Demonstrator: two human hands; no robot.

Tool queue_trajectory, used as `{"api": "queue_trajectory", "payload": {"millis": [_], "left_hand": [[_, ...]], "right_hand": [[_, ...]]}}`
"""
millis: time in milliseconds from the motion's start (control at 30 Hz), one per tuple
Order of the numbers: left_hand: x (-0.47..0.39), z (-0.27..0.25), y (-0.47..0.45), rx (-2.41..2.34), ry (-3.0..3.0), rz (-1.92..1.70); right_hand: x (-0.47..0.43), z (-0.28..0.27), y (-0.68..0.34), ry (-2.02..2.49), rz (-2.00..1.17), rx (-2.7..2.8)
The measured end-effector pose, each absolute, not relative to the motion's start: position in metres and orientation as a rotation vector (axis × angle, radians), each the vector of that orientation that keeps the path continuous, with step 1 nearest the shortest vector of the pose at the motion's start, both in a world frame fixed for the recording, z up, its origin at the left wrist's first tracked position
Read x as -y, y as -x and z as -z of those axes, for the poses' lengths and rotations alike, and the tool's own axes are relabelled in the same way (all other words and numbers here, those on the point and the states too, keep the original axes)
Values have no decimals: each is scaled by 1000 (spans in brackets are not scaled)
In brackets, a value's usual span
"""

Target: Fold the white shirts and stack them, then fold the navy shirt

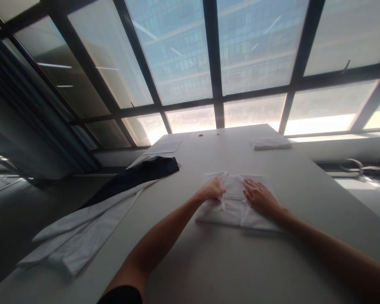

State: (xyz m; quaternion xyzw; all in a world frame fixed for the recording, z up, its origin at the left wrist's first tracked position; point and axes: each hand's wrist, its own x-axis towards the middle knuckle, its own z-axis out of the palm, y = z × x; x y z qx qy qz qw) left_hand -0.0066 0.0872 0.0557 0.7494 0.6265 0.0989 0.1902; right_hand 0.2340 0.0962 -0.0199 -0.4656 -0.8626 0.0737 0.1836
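Observation:
A folded white garment (pixel 231 215), shirt-like, lies on the white table in front of me, its front creased and its upper edge spread. My left hand (pixel 211 189) is on its left part, fingers curled together and pinching a fold of the cloth; a small peak of fabric stands just below the fingers. On the right part, my right hand (pixel 258 196) rests palm down with the fingers stretched out flat over the cloth.
Dark and white garments (pixel 136 177) hang over the table's left edge. A folded white cloth (pixel 270 143) lies at the far right, and flat white cloth (pixel 164 147) at the far left. Tall windows (pixel 177 50) stand behind the table (pixel 177 249); a curtain (pixel 28 114) hangs left.

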Motion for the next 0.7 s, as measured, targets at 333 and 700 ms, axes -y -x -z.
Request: {"api": "queue_trajectory", "payload": {"millis": [333, 700], "left_hand": [[-77, -39, -14, -1957, -2195, -98], [-72, -36, -20, -1918, -2176, -247]], "right_hand": [[-95, 17, -232, 1315, -248, 2421], [-96, 19, -234, 1306, -229, 2421]]}}
